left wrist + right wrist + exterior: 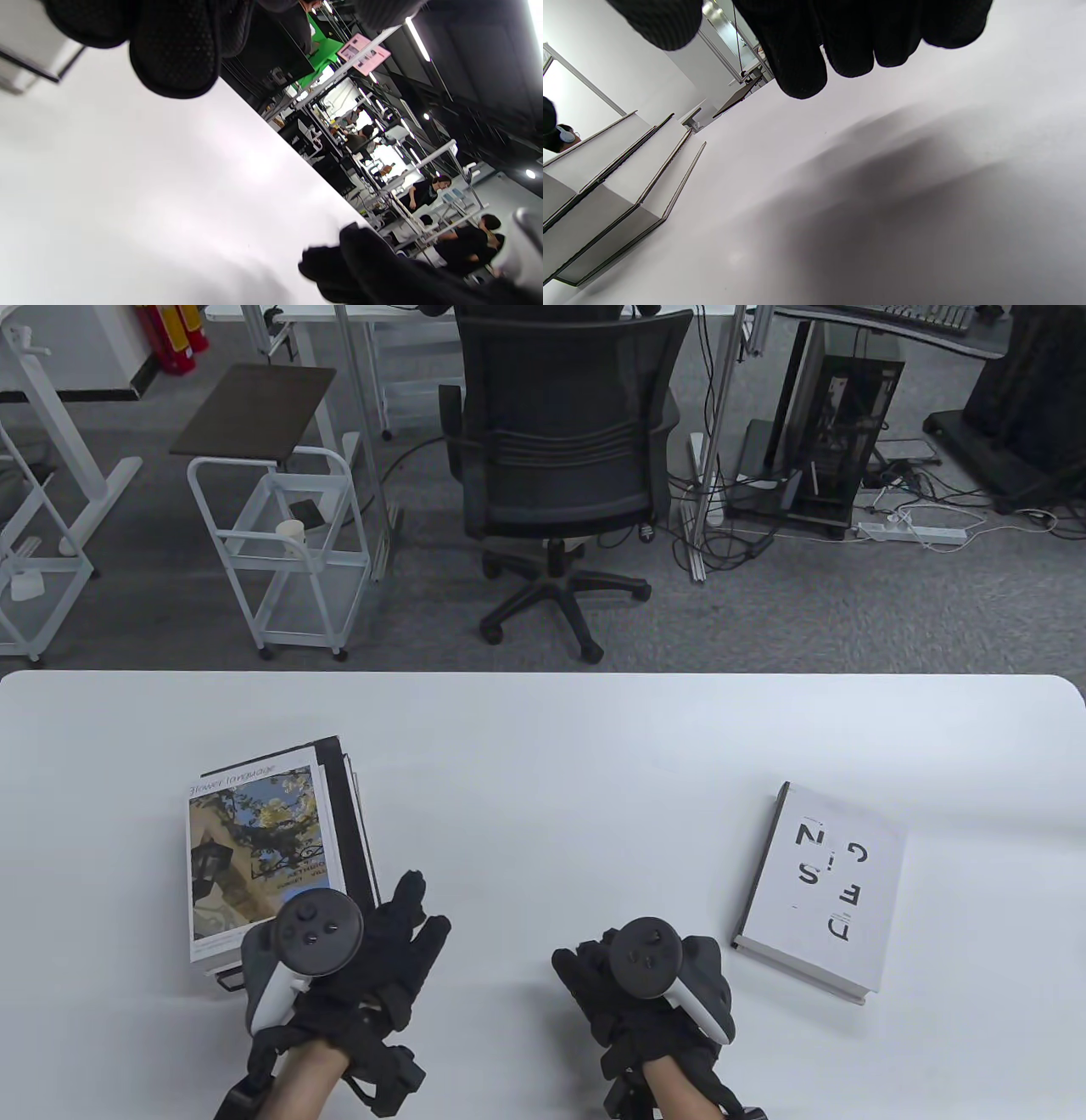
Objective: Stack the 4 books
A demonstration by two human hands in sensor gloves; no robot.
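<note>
A stack of three books (254,857) lies on the left of the white table (551,746), with a "flower language" photo cover on top and black-edged books under it. It also shows in the right wrist view (606,182). A white book with scattered black letters (819,891) lies alone on the right. My left hand (416,912) is just right of the stack's near corner, with its fingers extended and holding nothing. My right hand (585,963) hovers at mid table, left of the white book, loosely curled and empty. Its fingers (801,55) hang above bare table.
A black office chair (560,458) and a white wire cart (288,543) stand on the floor beyond the table's far edge. In the left wrist view my right hand (373,271) shows at the bottom, with the left fingertips (178,55) at the top.
</note>
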